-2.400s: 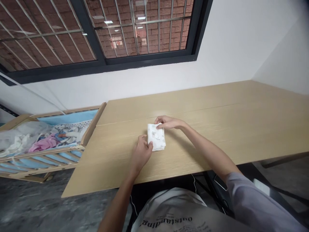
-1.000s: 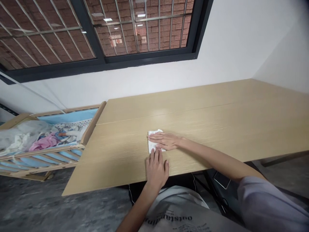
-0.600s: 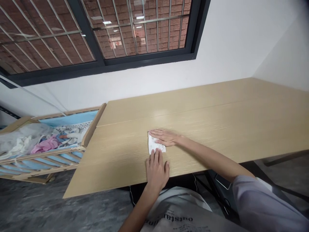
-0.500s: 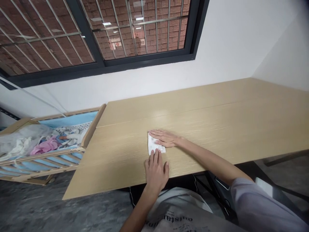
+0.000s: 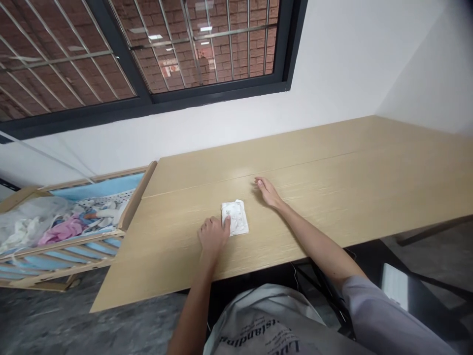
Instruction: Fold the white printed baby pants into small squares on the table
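Looking down through the head view, you have the folded cloth [image 5: 239,220] flat on the table [image 5: 325,197], right there between your hands! Your left hand [image 5: 214,234] is the nearer, touching: its thumb lies over the left edge, the other fingers curled just beside; whether they pinch that edge, you can't tell from here. Your right hand [image 5: 266,191] sits apart, beyond and to the right, fingers loosely bent, gripping nothing. The cloth's long axis appears to run away from you, its far end leaning slightly left. Just past it, a seam crosses the pale wood. Over on the left, the crib [image 5: 137,196] stands against the table's end, clothes [image 5: 63,230] heaped inside; ahead, a barred window [image 5: 218,88] above white wall [image 5: 340,74].
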A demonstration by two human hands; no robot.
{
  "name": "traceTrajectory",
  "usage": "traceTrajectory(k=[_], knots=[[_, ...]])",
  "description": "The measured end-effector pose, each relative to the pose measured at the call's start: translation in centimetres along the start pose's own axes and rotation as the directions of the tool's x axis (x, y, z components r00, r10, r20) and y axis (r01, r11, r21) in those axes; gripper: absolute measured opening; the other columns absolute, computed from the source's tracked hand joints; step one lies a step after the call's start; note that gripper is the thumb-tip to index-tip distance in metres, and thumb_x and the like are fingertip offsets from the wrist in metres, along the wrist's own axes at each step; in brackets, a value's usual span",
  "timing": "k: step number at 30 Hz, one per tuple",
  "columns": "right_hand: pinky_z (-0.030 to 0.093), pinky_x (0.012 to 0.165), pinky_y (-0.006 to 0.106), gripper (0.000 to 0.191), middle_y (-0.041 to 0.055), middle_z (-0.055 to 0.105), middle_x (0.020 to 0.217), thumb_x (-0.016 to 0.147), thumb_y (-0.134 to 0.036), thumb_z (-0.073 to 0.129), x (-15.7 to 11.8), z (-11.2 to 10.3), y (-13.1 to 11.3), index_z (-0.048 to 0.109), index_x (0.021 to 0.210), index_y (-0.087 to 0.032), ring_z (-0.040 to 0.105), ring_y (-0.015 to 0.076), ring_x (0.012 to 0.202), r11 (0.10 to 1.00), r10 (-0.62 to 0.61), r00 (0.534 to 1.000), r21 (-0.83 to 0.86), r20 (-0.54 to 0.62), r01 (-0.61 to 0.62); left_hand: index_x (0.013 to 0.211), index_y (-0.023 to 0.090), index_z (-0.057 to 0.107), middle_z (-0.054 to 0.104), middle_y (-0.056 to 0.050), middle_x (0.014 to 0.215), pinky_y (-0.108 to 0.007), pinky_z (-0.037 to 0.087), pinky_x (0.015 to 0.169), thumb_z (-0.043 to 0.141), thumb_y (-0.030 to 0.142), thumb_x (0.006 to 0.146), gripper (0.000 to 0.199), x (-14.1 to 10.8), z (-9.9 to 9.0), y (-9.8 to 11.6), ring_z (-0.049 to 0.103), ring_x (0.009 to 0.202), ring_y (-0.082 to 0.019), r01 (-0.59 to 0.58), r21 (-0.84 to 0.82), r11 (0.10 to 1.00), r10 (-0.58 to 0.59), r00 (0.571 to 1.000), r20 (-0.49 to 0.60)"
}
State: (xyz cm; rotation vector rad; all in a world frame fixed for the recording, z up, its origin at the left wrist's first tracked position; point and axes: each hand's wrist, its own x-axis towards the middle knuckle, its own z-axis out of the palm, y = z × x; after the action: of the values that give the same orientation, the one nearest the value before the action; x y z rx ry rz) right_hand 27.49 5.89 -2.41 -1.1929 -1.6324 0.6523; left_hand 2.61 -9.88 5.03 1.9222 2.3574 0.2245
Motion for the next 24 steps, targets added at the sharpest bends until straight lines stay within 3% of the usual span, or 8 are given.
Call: traceTrajectory(k=[4,8,13,16,20,22,24], knots=[[0.044,0.104,0.045,0.062,0.0152,0.064,0.126,0.102,-0.063,0.029,0.0,0.4,0.0,0.060,0.129,-0.016,0.063,0.0258,0.111,0.997,-0.029,1.000,-0.069,0.009,0.029,0.118,0.002,0.062,0.066,-0.028,0.120,-0.047,0.045,0.095,0.043,0.058,0.095,0.063,0.9,0.4,1.6,0.063,0.115,-0.040,0.013,-0.043,0.999,-0.011,0.998,0.055],[0.042,0.104,0.042,0.057,0.0142,0.067,0.117,0.104,-0.058,0.028,0.0,0.1,-0.3,0.064,0.118,-0.016,0.060,0.0254,0.113,0.991,-0.068,0.998,-0.120,-0.007,0.066,0.115,0.007,0.063,0.070,-0.025,0.116,-0.040,0.048,0.088,0.051,0.048,0.094,0.047,2.3,0.2,1.8,0.068,0.108,-0.035,-0.047,-0.147,0.988,0.063,0.993,0.103],[0.044,0.097,0.039,0.048,0.0133,0.069,0.107,0.104,-0.049,0.033,-0.3,0.0,-1.9,0.067,0.108,-0.014,0.062,0.0238,0.104,0.991,-0.061,0.998,-0.123,-0.004,0.060,0.114,0.016,0.057,0.072,-0.012,0.110,-0.032,0.049,0.084,0.047,0.040,0.097,0.030,1.1,-2.7,-0.4,0.069,0.102,-0.024,-0.159,-0.338,0.928,0.177,0.984,0.023],[0.048,0.088,0.036,0.036,0.0125,0.070,0.104,0.100,-0.042,0.045,-1.5,0.8,-5.0,0.068,0.103,-0.014,0.063,0.0217,0.093,0.997,-0.047,0.999,-0.065,0.016,0.048,0.104,0.020,0.056,0.070,-0.006,0.103,-0.030,0.050,0.081,0.054,0.050,0.093,0.032,-1.7,-6.5,-4.8,0.067,0.095,-0.021,-0.257,-0.554,0.792,0.265,0.962,-0.068],[0.049,0.084,0.034,0.026,0.0096,0.071,0.100,0.099,-0.035,0.051,-6.2,2.7,-12.1,0.069,0.099,-0.016,0.064,0.0196,0.092,0.987,-0.135,0.979,0.105,0.151,0.120,0.089,0.022,0.059,0.060,0.002,0.076,-0.024,0.048,0.066,0.065,0.062,0.083,0.041,-7.2,-11.4,-13.4,0.059,0.073,-0.017,-0.125,-0.595,0.794,0.281,0.943,0.177],[0.050,0.087,0.034,0.024,0.0084,0.071,0.098,0.100,-0.032,0.052,-9.8,3.9,-15.9,0.069,0.098,-0.017,0.065,0.0185,0.093,0.960,-0.225,0.933,0.226,0.280,0.164,0.079,0.022,0.061,0.060,0.002,0.074,-0.023,0.047,0.066,0.068,0.064,0.078,0.043,-9.9,-12.4,-17.9,0.057,0.073,-0.017,-0.031,-0.550,0.835,0.240,0.919,0.312],[0.051,0.085,0.033,0.019,0.0074,0.072,0.096,0.098,-0.030,0.056,-13.8,5.4,-19.2,0.070,0.098,-0.017,0.065,0.0173,0.090,0.923,-0.296,0.862,0.357,0.411,0.146,0.074,0.022,0.064,0.062,0.001,0.073,-0.024,0.049,0.066,0.069,0.068,0.075,0.046,-12.4,-12.1,-22.0,0.058,0.074,-0.019,0.084,-0.488,0.869,0.162,0.884,0.439]])
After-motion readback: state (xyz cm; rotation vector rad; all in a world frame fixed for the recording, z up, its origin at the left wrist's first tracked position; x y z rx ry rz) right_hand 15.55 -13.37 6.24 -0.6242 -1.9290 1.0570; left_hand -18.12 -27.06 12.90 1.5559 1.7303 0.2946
